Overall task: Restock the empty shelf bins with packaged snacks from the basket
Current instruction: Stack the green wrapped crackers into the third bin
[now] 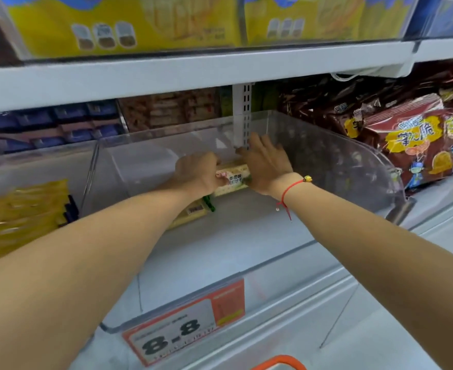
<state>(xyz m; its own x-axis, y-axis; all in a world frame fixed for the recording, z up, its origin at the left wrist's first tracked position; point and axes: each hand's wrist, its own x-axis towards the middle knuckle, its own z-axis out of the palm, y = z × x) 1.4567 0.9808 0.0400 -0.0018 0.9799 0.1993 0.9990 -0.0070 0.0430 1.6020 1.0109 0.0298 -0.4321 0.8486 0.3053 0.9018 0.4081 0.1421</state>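
- Nearest to me, right at the bottom edge, was the orange rim of the basket (278,362). I could only see a sliver of it, so no idea what was left inside.
- Just above that sat the price tag (185,327) clipped to the front lip of the clear bin (353,166) I was filling.
- Both my forearms went over that lip and deep into the bin, which was mostly bare floor apart from what I was handling.
- A second cracker pack (190,212) lay flat on the bin floor, partly under my left wrist.
- My left hand (197,172) had its fingers curled over the left end of the cracker pack (232,180), gripping it.
- My right hand (266,165) was flatter, fingers mostly straight and pointing toward the back, palm pressed against the pack's right end. More of a push than a grip, I think.
- So the pack sat squarely between my hands, long axis running left to right, parallel to the bin's back wall, and neither hand was really nearer.
- The back wall and the slotted shelf upright (242,113) were just beyond my fingertips, so my guess was the pack only needed setting down and nudging back.
- Far right, the neighbouring bin held brown snack bags (412,145).
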